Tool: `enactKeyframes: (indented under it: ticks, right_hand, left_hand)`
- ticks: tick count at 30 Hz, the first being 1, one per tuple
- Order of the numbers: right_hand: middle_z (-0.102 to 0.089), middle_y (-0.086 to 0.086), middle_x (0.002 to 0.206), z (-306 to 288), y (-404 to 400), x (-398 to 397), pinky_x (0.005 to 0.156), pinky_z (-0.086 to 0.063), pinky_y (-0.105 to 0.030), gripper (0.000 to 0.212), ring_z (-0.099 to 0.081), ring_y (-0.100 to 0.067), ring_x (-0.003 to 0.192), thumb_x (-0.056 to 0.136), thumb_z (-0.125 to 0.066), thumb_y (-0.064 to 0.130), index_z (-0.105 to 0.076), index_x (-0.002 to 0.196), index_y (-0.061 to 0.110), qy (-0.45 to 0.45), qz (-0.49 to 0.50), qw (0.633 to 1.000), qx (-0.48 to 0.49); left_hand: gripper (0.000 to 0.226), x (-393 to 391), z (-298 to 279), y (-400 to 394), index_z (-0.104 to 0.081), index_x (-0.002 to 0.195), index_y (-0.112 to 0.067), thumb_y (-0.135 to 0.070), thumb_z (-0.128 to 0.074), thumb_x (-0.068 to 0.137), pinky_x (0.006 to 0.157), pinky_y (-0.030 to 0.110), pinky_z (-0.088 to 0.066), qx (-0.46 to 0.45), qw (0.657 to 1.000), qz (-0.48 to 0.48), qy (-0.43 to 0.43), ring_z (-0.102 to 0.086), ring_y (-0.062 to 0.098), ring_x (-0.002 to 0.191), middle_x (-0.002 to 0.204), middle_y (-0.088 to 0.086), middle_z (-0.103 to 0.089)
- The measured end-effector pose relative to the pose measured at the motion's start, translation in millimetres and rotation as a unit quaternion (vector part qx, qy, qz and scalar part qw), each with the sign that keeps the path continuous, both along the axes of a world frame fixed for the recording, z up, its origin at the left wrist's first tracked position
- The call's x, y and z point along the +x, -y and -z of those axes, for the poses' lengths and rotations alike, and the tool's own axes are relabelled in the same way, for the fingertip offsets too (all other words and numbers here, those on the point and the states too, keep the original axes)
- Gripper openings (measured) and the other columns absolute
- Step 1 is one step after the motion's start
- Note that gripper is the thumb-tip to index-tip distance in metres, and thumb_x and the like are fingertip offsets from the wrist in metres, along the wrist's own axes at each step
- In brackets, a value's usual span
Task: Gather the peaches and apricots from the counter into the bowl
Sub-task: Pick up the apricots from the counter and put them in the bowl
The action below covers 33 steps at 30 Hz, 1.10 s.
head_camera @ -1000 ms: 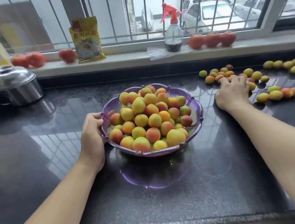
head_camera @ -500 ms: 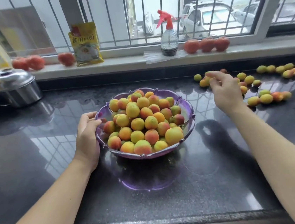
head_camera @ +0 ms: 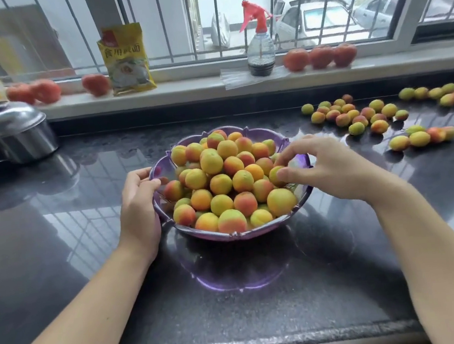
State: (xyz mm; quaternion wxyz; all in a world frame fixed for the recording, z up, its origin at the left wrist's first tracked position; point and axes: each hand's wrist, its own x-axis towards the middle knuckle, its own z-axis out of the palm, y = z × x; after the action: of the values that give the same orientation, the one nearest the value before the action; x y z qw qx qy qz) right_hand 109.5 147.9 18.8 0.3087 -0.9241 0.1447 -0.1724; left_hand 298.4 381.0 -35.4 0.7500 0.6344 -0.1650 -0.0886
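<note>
Purple bowl (head_camera: 298, 161), heaped with fruit, at counter (head_camera: 59, 247) centre. Left hand (head_camera: 139, 204) grips its rim at 9 o'clock. Right hand (head_camera: 324, 166), at 3 o'clock, pinches a yellow-green apricot (head_camera: 275, 175) over the heap. Loose fruit (head_camera: 355, 117) lies at 2 o'clock.

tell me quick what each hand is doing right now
Left hand: grips the rim of the purple bowl.
Right hand: pinches a fruit over the bowl.
</note>
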Motion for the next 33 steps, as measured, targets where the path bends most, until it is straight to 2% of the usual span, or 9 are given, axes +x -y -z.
enactKeyframes:
  ticks: [3, 10, 14, 17, 19, 21, 24, 29, 33]
  right_hand:
    - [-0.068, 0.012, 0.106, 2.1, -0.9, 1.3, 0.098, -0.048, -0.039, 0.01, -0.058, -0.01, 0.111, 0.086, -0.076, 0.04, -0.075, 0.095, 0.035, -0.001, -0.01, 1.0, 0.001]
    - [-0.059, 0.011, 0.118, 3.5, -4.5, 6.8, 0.104, -0.038, -0.036, 0.004, -0.046, -0.012, 0.123, 0.089, -0.075, 0.033, -0.077, 0.092, 0.03, 0.006, 0.024, 1.0, 0.006]
    - [-0.061, 0.01, 0.122, 2.7, -3.0, 5.5, 0.099, -0.042, -0.026, 0.012, -0.053, -0.007, 0.12, 0.093, -0.069, 0.033, -0.076, 0.102, 0.028, 0.021, 0.012, 0.999, 0.036]
    - [-0.069, 0.006, 0.113, 11.1, 20.5, 6.1, 0.093, -0.05, -0.019, 0.015, -0.063, -0.006, 0.109, 0.1, -0.061, 0.025, -0.073, 0.11, 0.022, 0.174, 0.112, 0.97, 0.125]
    - [-0.069, 0.0, 0.112, 26.0, 52.8, 5.3, 0.093, -0.051, -0.026, 0.02, -0.065, -0.017, 0.107, 0.099, -0.059, 0.017, -0.072, 0.114, 0.015, 0.21, 0.244, 0.945, 0.06]
    - [-0.063, -0.012, 0.121, 43.9, 84.4, 0.6, 0.103, -0.046, -0.035, 0.03, -0.059, -0.03, 0.115, 0.094, -0.056, 0.006, -0.071, 0.119, 0.009, 0.161, 0.342, 0.925, -0.036]
    - [-0.05, -0.021, 0.134, 64.9, 113.1, -0.2, 0.115, -0.033, -0.039, 0.041, -0.046, -0.037, 0.128, 0.091, -0.051, 0.001, -0.064, 0.13, 0.007, 0.068, 0.397, 0.913, -0.065]
    - [-0.029, -0.019, 0.156, 68.5, 127.9, 20.1, 0.113, -0.031, -0.052, 0.044, -0.032, -0.045, 0.137, 0.098, -0.046, 0.019, -0.053, 0.141, 0.016, -0.073, 0.405, 0.896, -0.169]
    - [-0.016, -0.014, 0.164, 68.6, 144.7, 30.6, 0.116, -0.029, -0.054, 0.05, -0.027, -0.045, 0.143, 0.103, -0.036, 0.037, -0.045, 0.148, 0.019, -0.149, 0.406, 0.891, -0.139]
  left_hand:
    - [0.011, 0.1, 0.5, -1.1, -0.06, 0.11, -0.011, -0.013, -0.051, 0.103, 0.058, 0.019, -0.056, 0.007, 1.0, -0.004, 0.0, -0.07, 0.005, 0.073, 0.093, 0.004, -0.069]
    - [0.012, -2.3, -1.0, -1.1, -0.059, 0.106, -0.014, -0.009, -0.048, 0.105, 0.057, 0.018, -0.055, 0.007, 1.0, -0.001, 0.005, -0.069, -0.001, 0.067, 0.091, 0.003, -0.068]
    - [0.012, -5.3, -4.1, 0.5, -0.056, 0.113, -0.01, -0.01, -0.046, 0.106, 0.056, 0.017, -0.055, 0.008, 1.0, 0.007, -0.004, -0.069, -0.001, 0.067, 0.091, 0.003, -0.067]
    - [0.012, -5.4, -4.2, 0.1, -0.057, 0.111, -0.015, -0.011, -0.046, 0.106, 0.058, 0.017, -0.055, 0.009, 1.0, 0.01, -0.004, -0.071, 0.001, 0.074, 0.095, 0.002, -0.068]
    - [0.013, -4.9, -4.0, -0.3, -0.057, 0.108, -0.018, -0.011, -0.046, 0.106, 0.059, 0.017, -0.056, 0.002, 1.0, 0.014, -0.008, -0.072, 0.0, 0.074, 0.099, 0.002, -0.069]
    - [0.013, -4.6, -3.6, -0.4, -0.056, 0.112, -0.017, -0.011, -0.045, 0.107, 0.06, 0.018, -0.057, 0.004, 1.0, 0.02, -0.01, -0.073, 0.0, 0.075, 0.101, 0.002, -0.069]
    - [0.015, -3.9, -2.5, 0.2, -0.056, 0.112, -0.018, -0.01, -0.044, 0.107, 0.061, 0.021, -0.058, -0.005, 1.0, 0.021, -0.016, -0.073, 0.001, 0.073, 0.098, 0.002, -0.07]
    - [0.016, -1.4, -0.6, -1.2, -0.057, 0.109, -0.02, -0.011, -0.045, 0.106, 0.064, 0.025, -0.059, -0.006, 1.0, 0.022, -0.018, -0.074, 0.006, 0.078, 0.094, 0.0, -0.073]
    - [0.016, -1.0, -0.8, -1.5, -0.058, 0.109, -0.02, -0.01, -0.045, 0.106, 0.062, 0.024, -0.06, -0.006, 1.0, 0.022, -0.019, -0.074, 0.006, 0.076, 0.094, 0.001, -0.072]
